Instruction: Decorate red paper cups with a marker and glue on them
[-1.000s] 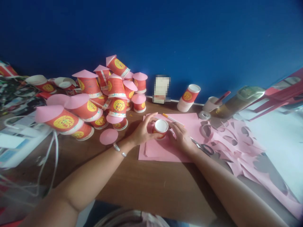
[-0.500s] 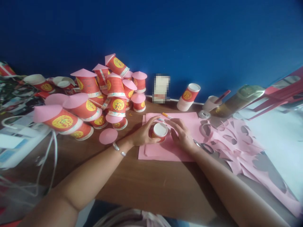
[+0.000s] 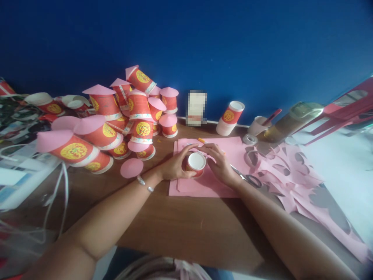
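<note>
My left hand [image 3: 175, 162] is wrapped round the left side of a red paper cup [image 3: 196, 166], its thumb at the near side. The cup's white round end faces up, and its lower part is partly hidden. From the right, my right hand [image 3: 220, 163] reaches round the cup with its fingers stretched out, their tips close to my left fingertips. Whether the right thumb touches the cup I cannot tell. Below both hands lie pink paper sheets [image 3: 210, 186]. Scissors [image 3: 247, 178] rest by my right wrist, and an orange-ended pen [image 3: 201, 140] lies behind the cup.
Red cups with pink cone tops [image 3: 74, 149] are piled at the left, beside a flat pink paper disc [image 3: 131, 168]. At the right are pink paper scraps [image 3: 287, 171], a tape roll [image 3: 250, 139], a white cup [image 3: 258, 126], a bottle [image 3: 291, 120] and stacked cups [image 3: 230, 118].
My right fingers have moved left round the far side of the cup, closer to my left fingertips. My left hand keeps its hold. The whole view has shifted slightly.
</note>
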Available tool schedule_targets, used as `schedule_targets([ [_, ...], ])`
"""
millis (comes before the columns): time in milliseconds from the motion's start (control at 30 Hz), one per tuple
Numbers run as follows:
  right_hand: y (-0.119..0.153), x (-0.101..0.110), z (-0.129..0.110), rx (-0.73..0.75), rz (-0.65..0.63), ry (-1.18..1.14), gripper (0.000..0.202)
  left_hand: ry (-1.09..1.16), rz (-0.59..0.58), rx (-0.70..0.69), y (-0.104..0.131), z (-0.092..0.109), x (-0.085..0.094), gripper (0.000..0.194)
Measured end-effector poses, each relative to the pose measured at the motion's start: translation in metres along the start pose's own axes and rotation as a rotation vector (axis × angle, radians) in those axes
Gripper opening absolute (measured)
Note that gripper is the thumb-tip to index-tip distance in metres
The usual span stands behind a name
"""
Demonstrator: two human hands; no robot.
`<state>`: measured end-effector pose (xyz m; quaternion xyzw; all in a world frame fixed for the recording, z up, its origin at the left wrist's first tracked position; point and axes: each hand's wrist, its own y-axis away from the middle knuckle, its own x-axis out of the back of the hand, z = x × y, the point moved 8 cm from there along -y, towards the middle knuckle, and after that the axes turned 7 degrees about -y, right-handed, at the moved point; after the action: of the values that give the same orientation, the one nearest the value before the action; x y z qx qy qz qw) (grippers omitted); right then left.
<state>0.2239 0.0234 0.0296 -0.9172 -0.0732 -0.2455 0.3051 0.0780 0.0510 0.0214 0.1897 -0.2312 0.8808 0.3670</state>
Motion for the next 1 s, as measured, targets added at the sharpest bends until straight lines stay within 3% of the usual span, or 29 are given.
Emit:
schedule_targets([
  [300,0.0,-0.004,0.019,-0.222,0.001,-0.296,0.066,-0.025,-0.001,0.03,0.0,-0.001,0.0,0.094],
  [600,-0.001,-0.005,0.015,-0.194,0.001,-0.343,0.051,-0.044,0.01,0.029,0.0,-0.007,0.0,0.093],
  [1000,-0.002,-0.002,0.018,-0.186,0.037,-0.382,0.048,-0.054,0.002,0.061,0.001,-0.009,-0.001,0.09],
])
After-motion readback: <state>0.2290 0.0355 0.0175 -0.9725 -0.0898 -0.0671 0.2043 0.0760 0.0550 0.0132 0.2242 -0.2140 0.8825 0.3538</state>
